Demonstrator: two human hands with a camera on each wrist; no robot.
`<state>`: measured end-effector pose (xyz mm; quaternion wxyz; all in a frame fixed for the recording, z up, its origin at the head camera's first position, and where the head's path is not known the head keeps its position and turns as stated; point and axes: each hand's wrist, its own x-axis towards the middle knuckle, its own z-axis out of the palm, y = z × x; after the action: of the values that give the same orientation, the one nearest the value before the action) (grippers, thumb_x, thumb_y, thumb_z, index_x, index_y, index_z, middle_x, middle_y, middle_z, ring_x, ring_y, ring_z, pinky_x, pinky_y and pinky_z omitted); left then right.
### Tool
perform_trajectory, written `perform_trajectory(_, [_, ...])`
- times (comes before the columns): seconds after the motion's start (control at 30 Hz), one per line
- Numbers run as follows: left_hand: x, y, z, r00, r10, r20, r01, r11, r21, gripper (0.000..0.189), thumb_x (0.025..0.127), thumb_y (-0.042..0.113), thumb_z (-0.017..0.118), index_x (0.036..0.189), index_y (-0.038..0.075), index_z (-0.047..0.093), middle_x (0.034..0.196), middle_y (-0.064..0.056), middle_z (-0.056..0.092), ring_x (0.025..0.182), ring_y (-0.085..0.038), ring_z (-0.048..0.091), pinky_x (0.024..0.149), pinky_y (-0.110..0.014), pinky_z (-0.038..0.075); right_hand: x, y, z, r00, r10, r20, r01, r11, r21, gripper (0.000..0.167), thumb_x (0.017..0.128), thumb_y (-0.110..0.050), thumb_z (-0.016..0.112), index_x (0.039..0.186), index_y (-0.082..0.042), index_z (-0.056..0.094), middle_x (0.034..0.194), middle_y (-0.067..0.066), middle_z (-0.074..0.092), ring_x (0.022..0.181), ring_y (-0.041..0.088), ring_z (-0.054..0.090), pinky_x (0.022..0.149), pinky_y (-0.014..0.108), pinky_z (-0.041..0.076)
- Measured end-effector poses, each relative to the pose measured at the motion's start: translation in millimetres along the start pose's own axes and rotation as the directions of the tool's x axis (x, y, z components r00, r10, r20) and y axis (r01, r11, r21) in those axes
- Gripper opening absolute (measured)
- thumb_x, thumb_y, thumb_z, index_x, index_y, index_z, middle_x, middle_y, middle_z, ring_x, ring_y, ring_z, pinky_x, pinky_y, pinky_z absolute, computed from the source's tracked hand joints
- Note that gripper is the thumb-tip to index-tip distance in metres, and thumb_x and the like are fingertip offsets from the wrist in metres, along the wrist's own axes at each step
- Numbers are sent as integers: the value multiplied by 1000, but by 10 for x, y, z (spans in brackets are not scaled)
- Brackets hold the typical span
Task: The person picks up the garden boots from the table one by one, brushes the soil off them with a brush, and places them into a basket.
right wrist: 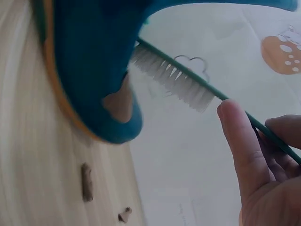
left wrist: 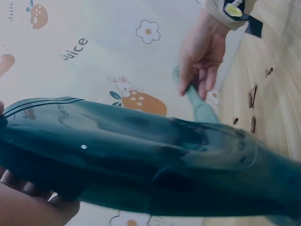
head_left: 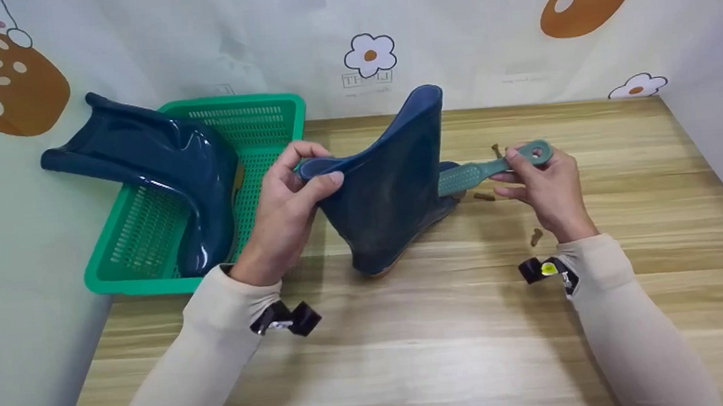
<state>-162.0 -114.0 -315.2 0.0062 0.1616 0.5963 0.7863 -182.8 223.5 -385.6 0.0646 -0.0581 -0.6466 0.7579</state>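
Observation:
A dark blue rubber boot (head_left: 393, 194) stands tilted over the wooden table, sole down and shaft opening up. My left hand (head_left: 279, 219) grips the rim of its shaft, thumb on the outer side. In my right hand (head_left: 551, 191) is the handle of a green scrub brush (head_left: 463, 177), pinched between thumb and fingers. White bristles (right wrist: 176, 82) show in the right wrist view, facing the boot's foot; the brush head's far end is hidden behind the boot, so contact cannot be told. A brown clump of dirt (right wrist: 121, 101) sticks to the toe.
At the left, a green plastic basket (head_left: 99, 275) holds a second, shiny blue boot (head_left: 204, 170), whose shaft hangs over the rim. Several brown dirt bits (head_left: 536, 237) lie on the wooden table (head_left: 412, 354). A patterned sheet (head_left: 465, 40) covers the wall behind.

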Motion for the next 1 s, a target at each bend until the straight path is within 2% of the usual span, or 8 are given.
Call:
perform_trajectory(0.13, [16,91,-33,1000,10,24,-13,989,148,16,88,-1,63,103,0,60,93,-12,61,86,-25,59,79,-33,52,0,12,-47,999,-11,-53,7,997,-74,26,97,-17,66,113,3,58,87,7,74,70,18,74,63,29,58])
perform_trajectory(0.27, [32,209,-58,999,-6,42,-7,956,295,15,86,0,67,101,0,64,95,-14,65,85,-28,60,78,-34,55,-4,-12,-85,993,-47,-108,42,998,-48,24,96,-20,68,109,-2,61,81,8,75,61,18,72,58,32,58])
perform_trajectory(0.37, [18,285,-69,999,-16,50,-4,924,381,18,85,0,70,103,0,65,97,-14,67,85,-28,64,78,-33,58,-11,-19,-86,997,-25,-74,27,999,29,25,96,-20,67,109,0,60,83,9,75,65,18,73,60,32,58])
perform_trajectory(0.47, [-6,343,-68,998,-9,57,-17,900,435,22,85,0,73,105,-2,65,99,-14,68,84,-27,67,78,-33,59,-15,-1,-77,1000,14,-11,-14,999,45,25,96,-18,67,110,1,59,89,9,74,72,18,74,65,30,59])
perform_trajectory(0.57, [-20,377,-61,997,4,74,-38,884,466,24,85,0,74,107,-3,66,101,-13,68,86,-25,66,80,-33,59,-14,23,-79,1000,-2,1,2,1000,-26,23,97,-15,66,111,1,60,91,8,73,76,17,74,68,30,58])
perform_trajectory(0.7, [-28,393,-53,996,12,89,-54,867,496,24,84,0,75,107,-2,68,102,-12,69,88,-25,65,82,-32,58,-22,26,-112,997,-39,-61,34,995,-92,21,96,-16,67,110,-1,61,86,7,74,65,17,73,63,30,58])
perform_trajectory(0.87, [-57,378,-58,997,-15,76,-22,884,467,27,84,1,76,109,-1,66,102,-12,70,87,-26,66,80,-33,59,-30,1,-118,994,-72,-86,74,997,21,23,96,-16,67,109,2,60,86,10,74,69,20,74,62,31,59])
perform_trajectory(1.0, [-90,354,-60,998,-22,57,-5,900,435,27,84,3,77,109,-1,66,101,-12,70,85,-26,68,79,-34,59,-30,10,-109,999,-22,-24,25,994,106,26,96,-16,67,110,3,58,89,11,73,75,19,74,66,30,59])
